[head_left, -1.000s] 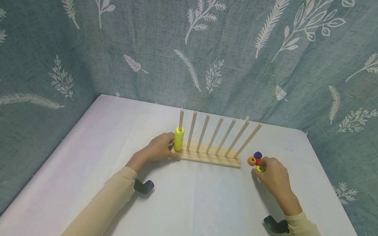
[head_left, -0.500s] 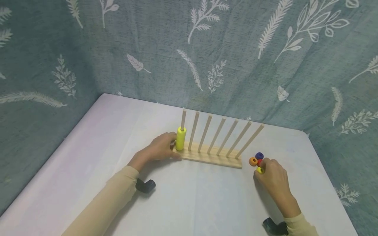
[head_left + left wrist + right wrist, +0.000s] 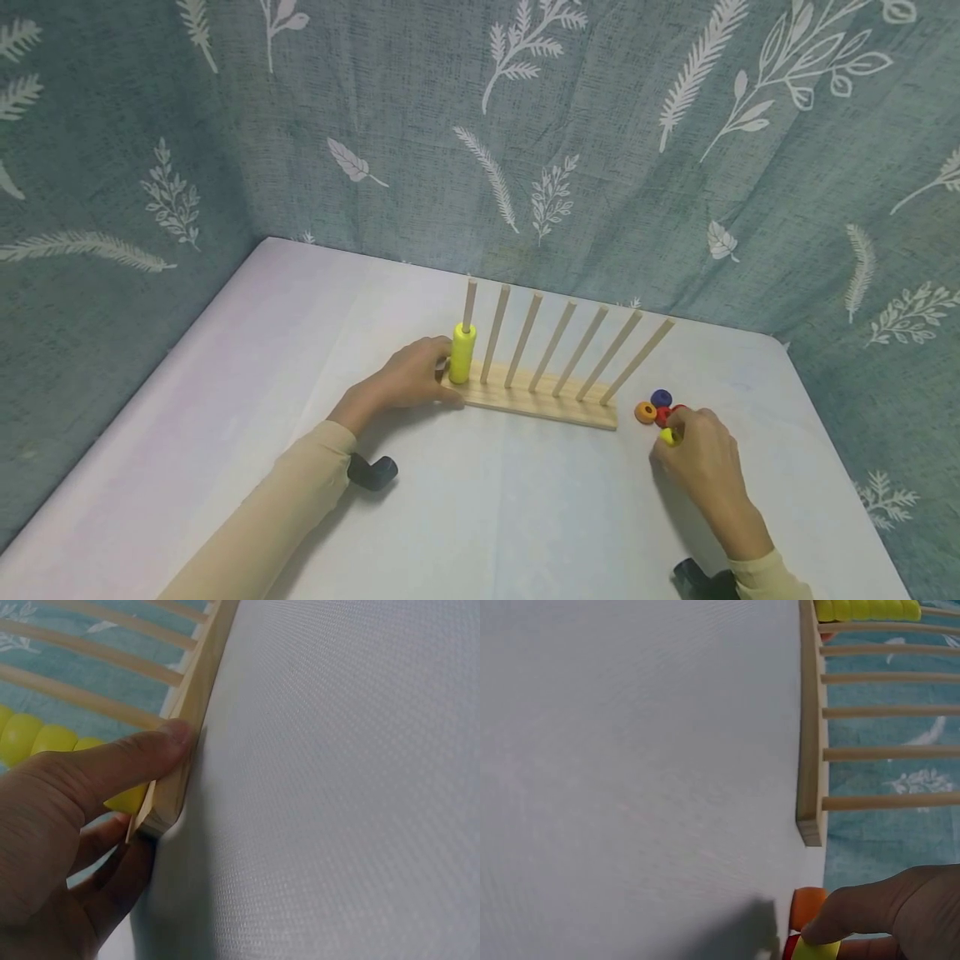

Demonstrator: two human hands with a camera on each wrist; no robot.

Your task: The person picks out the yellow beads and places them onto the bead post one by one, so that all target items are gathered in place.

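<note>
A wooden peg rack [image 3: 540, 406] stands on the table with a row of upright pegs. Yellow beads [image 3: 462, 354] are stacked on its leftmost peg. My left hand [image 3: 405, 375] holds the rack's left end; in the left wrist view the thumb [image 3: 169, 739] lies on the front edge and the other fingers are behind the end. To the right of the rack, my right hand [image 3: 705, 462] pinches a yellow bead [image 3: 667, 437] between thumb and fingers, low over the table. Beside it lie red beads [image 3: 663, 417], an orange bead [image 3: 645, 412] and a blue bead [image 3: 661, 398].
The white table [image 3: 435, 517] meets a green leaf-patterned curtain [image 3: 420, 167] at the back and sides. Dark curved pieces [image 3: 375, 474] stick out from both wrists.
My right hand has shifted slightly right and nearer to me with the yellow bead, and more of the red beads shows. My left hand keeps its hold on the rack.
</note>
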